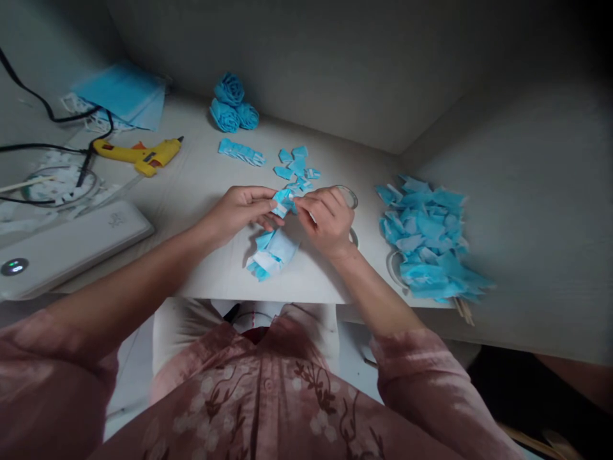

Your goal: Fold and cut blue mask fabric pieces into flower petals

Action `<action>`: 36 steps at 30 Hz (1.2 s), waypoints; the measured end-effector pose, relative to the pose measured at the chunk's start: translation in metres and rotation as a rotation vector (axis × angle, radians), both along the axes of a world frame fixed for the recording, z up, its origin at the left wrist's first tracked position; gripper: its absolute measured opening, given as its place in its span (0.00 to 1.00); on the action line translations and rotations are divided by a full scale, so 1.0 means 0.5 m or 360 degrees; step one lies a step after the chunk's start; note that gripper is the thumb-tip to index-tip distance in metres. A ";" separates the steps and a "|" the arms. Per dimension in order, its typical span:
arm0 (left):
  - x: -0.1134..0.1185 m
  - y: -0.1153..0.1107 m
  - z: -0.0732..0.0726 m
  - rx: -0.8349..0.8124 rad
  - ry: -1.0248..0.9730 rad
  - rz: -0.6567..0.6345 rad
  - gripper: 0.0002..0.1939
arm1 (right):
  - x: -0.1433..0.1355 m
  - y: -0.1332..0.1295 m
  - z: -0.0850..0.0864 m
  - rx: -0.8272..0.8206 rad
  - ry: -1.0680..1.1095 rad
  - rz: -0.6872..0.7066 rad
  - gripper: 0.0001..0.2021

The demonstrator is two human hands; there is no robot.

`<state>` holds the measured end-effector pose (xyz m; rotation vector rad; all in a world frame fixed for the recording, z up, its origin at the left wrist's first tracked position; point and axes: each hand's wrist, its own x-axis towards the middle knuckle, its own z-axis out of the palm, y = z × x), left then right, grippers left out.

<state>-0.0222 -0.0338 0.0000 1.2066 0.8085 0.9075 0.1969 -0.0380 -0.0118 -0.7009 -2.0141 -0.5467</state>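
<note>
My left hand point(246, 207) pinches a small blue fabric petal point(281, 203) with a white patch, above the white table. The fingertips of my right hand point(328, 217) are closed together at that petal's right edge; its other fingers are curled. Just beyond my hands lie several loose blue petals point(297, 167). Nearer to me is a small pile of blue and white fabric pieces point(272, 254). A row of overlapping petals point(242, 153) lies farther back on the left. Part of a roll of clear tape point(348, 195) shows behind my right hand.
Blue fabric roses point(230, 105) stand at the back beside stacked face masks point(127, 96). A yellow glue gun point(143, 155), black cables point(48, 108) and a white power bank point(76, 246) occupy the left. On the right are a heap of blue pieces point(426, 236) and wooden sticks point(463, 311).
</note>
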 end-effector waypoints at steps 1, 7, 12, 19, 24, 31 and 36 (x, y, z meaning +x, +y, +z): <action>0.000 0.000 0.001 -0.0003 -0.0002 -0.0002 0.21 | -0.001 0.000 0.000 0.0045 -0.0012 -0.0003 0.07; 0.000 0.001 0.000 -0.0017 -0.0033 -0.0021 0.19 | -0.003 -0.003 -0.001 -0.0025 -0.0092 -0.0052 0.07; -0.002 0.003 -0.003 -0.0009 -0.0039 -0.0034 0.18 | -0.006 -0.004 0.000 -0.0075 -0.0081 0.0006 0.07; -0.003 0.007 -0.006 -0.0007 -0.0050 -0.0046 0.16 | -0.003 -0.001 -0.005 -0.0248 -0.0098 0.0050 0.10; -0.003 0.007 -0.003 0.0034 -0.0028 0.0016 0.16 | -0.004 -0.004 -0.004 -0.0633 0.0256 0.0256 0.11; 0.004 0.006 -0.002 0.0193 0.0089 0.0065 0.18 | -0.013 0.005 -0.015 -0.1729 0.0987 0.0520 0.27; 0.007 0.006 -0.009 0.0331 0.0180 0.0060 0.17 | -0.026 0.004 -0.021 -0.1919 0.0972 0.0634 0.33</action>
